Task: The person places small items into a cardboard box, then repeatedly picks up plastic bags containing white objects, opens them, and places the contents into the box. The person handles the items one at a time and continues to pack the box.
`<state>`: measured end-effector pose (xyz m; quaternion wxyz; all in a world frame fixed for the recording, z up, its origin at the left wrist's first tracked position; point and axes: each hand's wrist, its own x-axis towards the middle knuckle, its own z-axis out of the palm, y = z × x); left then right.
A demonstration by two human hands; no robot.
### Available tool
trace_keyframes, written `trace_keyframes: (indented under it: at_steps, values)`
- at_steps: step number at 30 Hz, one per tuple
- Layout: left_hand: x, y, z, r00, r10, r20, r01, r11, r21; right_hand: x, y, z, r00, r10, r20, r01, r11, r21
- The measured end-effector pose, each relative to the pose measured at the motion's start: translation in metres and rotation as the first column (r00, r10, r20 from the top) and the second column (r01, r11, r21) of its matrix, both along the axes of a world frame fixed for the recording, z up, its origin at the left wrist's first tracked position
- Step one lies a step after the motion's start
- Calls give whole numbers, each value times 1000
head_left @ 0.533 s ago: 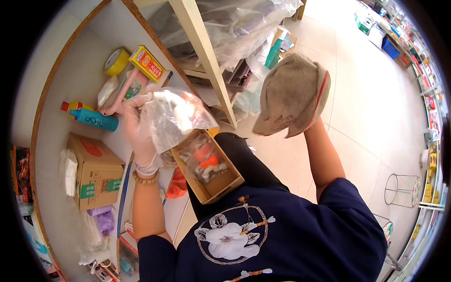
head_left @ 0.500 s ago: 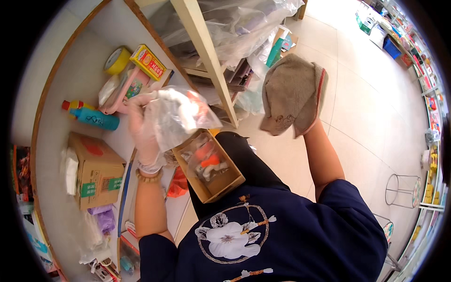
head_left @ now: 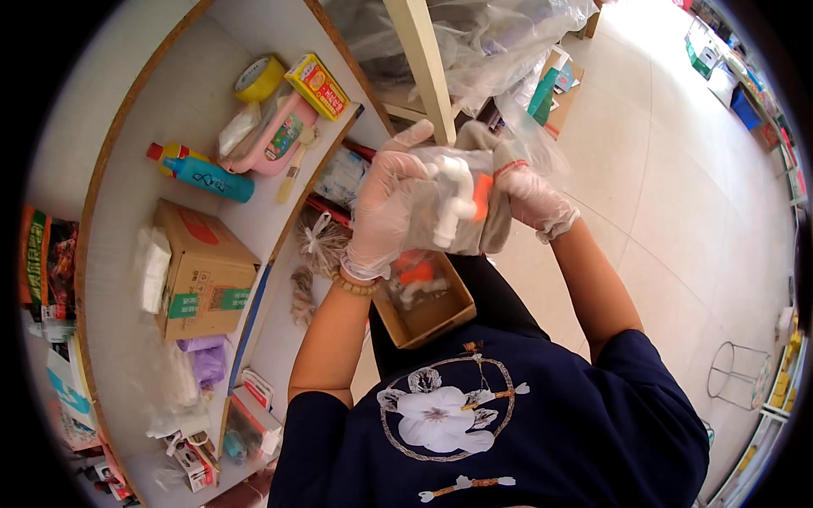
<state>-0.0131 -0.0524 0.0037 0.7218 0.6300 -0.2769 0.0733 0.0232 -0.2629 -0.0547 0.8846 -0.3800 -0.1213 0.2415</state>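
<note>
In front of me, my left hand (head_left: 381,207), in a clear thin glove, grips the left side of a clear plastic bag (head_left: 421,222). Inside the bag lies a bent white plastic pipe fitting (head_left: 458,193) with an orange part. My right hand (head_left: 535,200), also gloved, is closed on a grey-brown cloth (head_left: 498,235) at the bag's right side; the bag and fingers hide much of the cloth. Below them, an open cardboard box (head_left: 436,328) rests by my lap, holding bagged orange and white pieces.
The shelf at left bears a carton (head_left: 199,275), a blue bottle (head_left: 216,180), a pink container (head_left: 269,140), a yellow tape roll (head_left: 260,79) and a yellow box (head_left: 318,85). A pale post (head_left: 423,68) stands just beyond my hands. A wire stool (head_left: 735,377) stands at right.
My right hand has brought the cloth in from the right to the bag. The bagged fitting has moved right with my left hand. The view has shifted, so the shelf appears further right.
</note>
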Motion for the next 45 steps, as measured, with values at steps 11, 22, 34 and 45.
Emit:
trace_keyframes:
  at_steps: [11,22,34,45]
  values:
    - [-6,-1,-10,862,165,-478,-151,986,68,-16,6,27,966,-246,80,257,952,-167]
    - [2,27,15,901,432,41,-405,806,431,-26,-117,51,944,-257,208,246,966,77]
    - [14,21,29,903,310,297,-429,641,637,-40,-101,80,953,-142,269,282,747,-602]
    - [14,21,28,928,303,217,-373,726,578,-54,-128,111,712,88,697,558,531,-637]
